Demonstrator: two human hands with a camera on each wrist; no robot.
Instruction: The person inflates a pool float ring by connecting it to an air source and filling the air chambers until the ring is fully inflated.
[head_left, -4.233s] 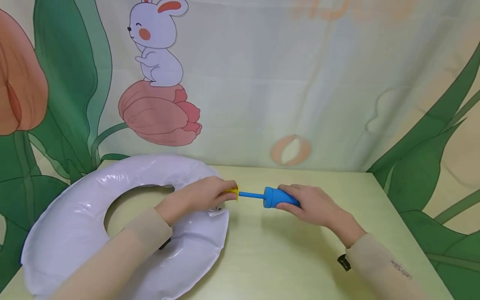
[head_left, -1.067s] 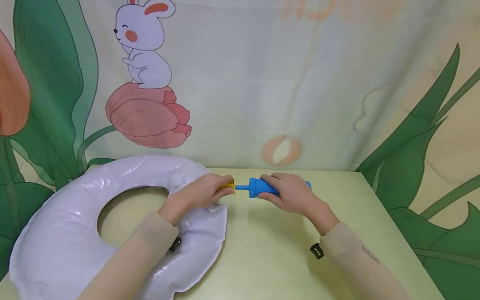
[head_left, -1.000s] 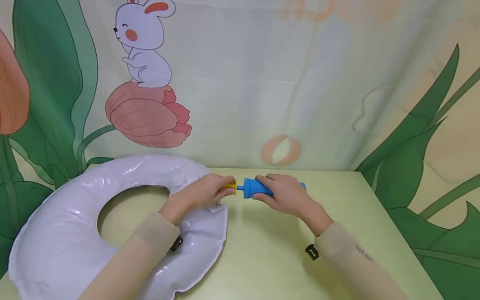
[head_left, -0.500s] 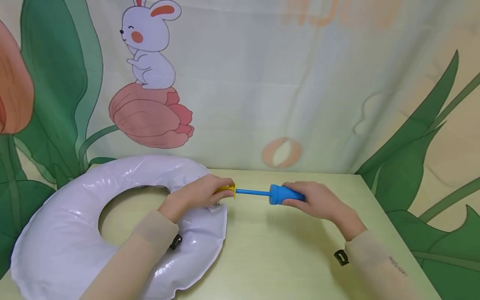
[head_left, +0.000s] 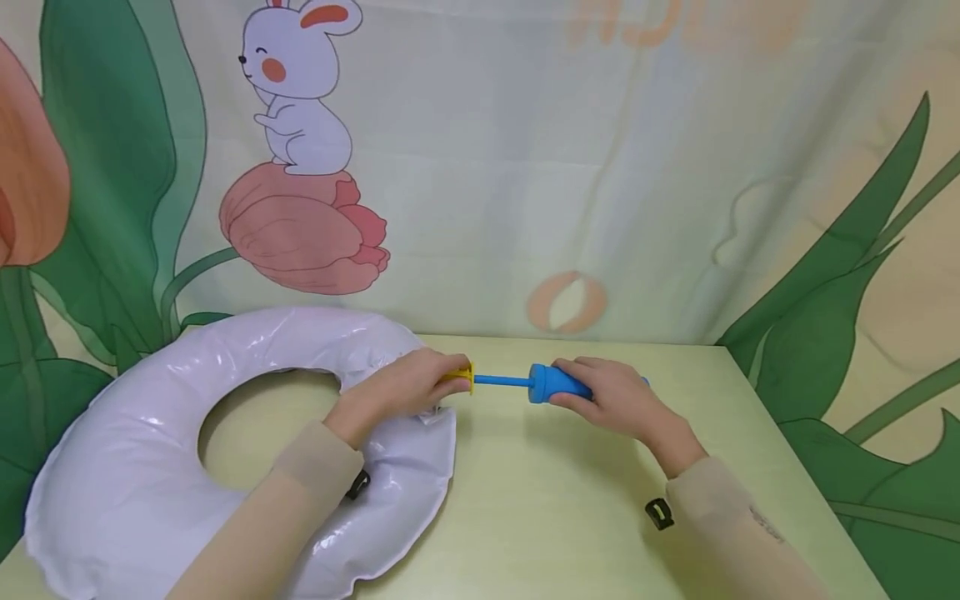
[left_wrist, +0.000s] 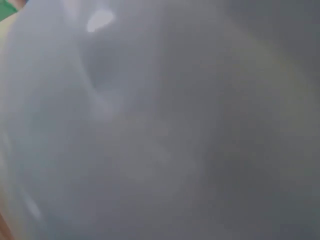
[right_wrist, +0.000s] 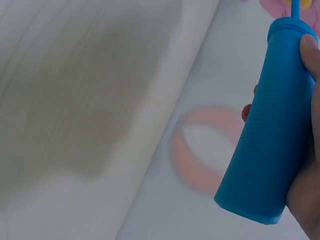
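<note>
A blue hand air pump (head_left: 551, 383) is held level between both hands in the head view. My right hand (head_left: 615, 398) grips its barrel, fingers wrapped round the ribbed blue body (right_wrist: 272, 120) in the right wrist view. My left hand (head_left: 401, 385) pinches the yellow end piece (head_left: 467, 377) at the right edge of a white inflatable ring (head_left: 127, 417). A length of thin blue rod (head_left: 502, 381) shows between the yellow piece and the barrel. The ring looks plump, with creases along its seam. Its glossy surface (left_wrist: 150, 125) fills the left wrist view.
The ring covers the left part of a pale yellow-green table (head_left: 525, 500). Behind the table hangs a printed cloth (head_left: 480, 167) with a rabbit and tulips. A black clip-like piece (head_left: 660, 513) sits at the right sleeve cuff.
The right hand slid the barrel left up near the yellow piece, drew it back right baring the rod, and is now slightly left again. The left hand keeps its pinch near the ring.
</note>
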